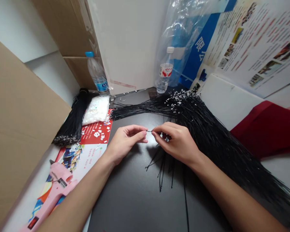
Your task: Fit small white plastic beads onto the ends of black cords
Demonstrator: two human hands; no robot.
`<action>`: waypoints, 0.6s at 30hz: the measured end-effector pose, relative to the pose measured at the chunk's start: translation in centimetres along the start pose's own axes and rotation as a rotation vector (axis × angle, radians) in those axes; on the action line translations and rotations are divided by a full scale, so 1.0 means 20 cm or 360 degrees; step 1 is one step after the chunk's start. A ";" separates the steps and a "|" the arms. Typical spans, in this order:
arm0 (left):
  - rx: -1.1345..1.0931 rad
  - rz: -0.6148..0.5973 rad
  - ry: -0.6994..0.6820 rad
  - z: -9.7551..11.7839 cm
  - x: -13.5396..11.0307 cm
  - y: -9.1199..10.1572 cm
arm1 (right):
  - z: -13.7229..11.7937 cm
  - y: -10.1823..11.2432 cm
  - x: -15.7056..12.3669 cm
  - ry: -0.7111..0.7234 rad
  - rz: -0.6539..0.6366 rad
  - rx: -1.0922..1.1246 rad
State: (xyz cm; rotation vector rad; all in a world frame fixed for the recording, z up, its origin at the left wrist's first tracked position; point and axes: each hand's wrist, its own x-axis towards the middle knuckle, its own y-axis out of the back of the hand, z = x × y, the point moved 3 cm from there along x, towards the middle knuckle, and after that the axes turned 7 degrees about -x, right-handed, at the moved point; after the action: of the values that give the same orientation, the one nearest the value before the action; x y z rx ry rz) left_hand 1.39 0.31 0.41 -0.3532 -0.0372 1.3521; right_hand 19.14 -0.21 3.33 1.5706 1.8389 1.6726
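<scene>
Both hands meet over the dark tabletop [135, 180], fingertips a short gap apart. A thin black wire [149, 131] spans that gap. My left hand [127, 140] pinches one end between thumb and forefinger; whatever else sits in that pinch is hidden. The wire's other side is pinched by my right hand [176, 140]. Just beyond the right hand lies a large heap of black wires [207, 135], many tipped with small white connectors [181, 96]. Several loose wire ends [161, 174] poke out beneath the right hand.
A pink glue gun [60, 183] lies at left on printed sheets. Nearby are a bag of white pieces [98, 109], scattered white connectors [99, 135] and another black wire bundle [72, 122]. Two bottles, one blue-capped [96, 72], one white-capped [166, 71], stand behind. Cardboard [19, 129] borders the left.
</scene>
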 end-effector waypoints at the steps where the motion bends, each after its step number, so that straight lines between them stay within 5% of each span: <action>1: -0.0002 0.0009 0.0002 0.00 0.00 0.00 | 0.00 0.00 0.00 0.0013 0.0002 -0.0005; 18: 0.0162 -0.0024 -0.0161 0.01 0.00 -0.02 | -0.02 -0.06 0.02 -0.0426 -0.0193 0.0611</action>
State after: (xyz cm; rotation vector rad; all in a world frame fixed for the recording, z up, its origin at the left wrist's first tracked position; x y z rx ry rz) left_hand 1.78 0.19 0.71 -0.1985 -0.0548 1.3508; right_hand 18.08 0.09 2.68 1.6803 2.1427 1.0410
